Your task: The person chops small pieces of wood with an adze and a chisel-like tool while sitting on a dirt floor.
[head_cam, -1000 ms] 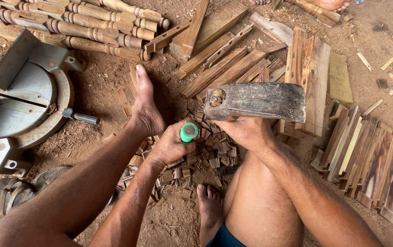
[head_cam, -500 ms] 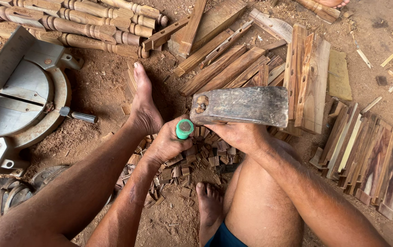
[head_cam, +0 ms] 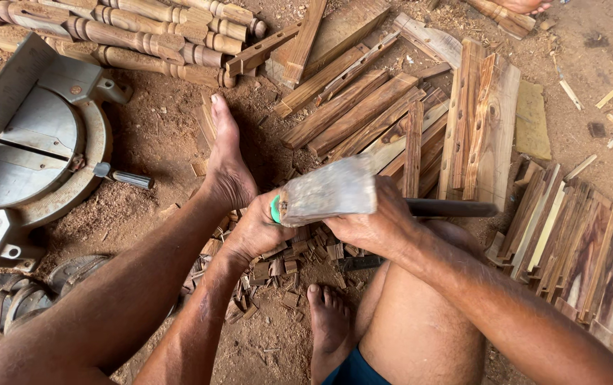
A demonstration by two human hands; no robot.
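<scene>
Head view: left hand fisted around a green-handled chisel, only the handle end showing, blade hidden. Right hand clamped on a wood block, blurred, its end touching the chisel handle. Both over a heap of chips between the two bare feet. Saw base lies left; planks ahead.

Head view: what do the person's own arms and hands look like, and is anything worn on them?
Both arms are bare from shoulder down, no sleeves. The left hand and right hand wear no gloves, rings, watch or bands. Forearms look lean and sinewy, with sparse hair on the right one.
</scene>
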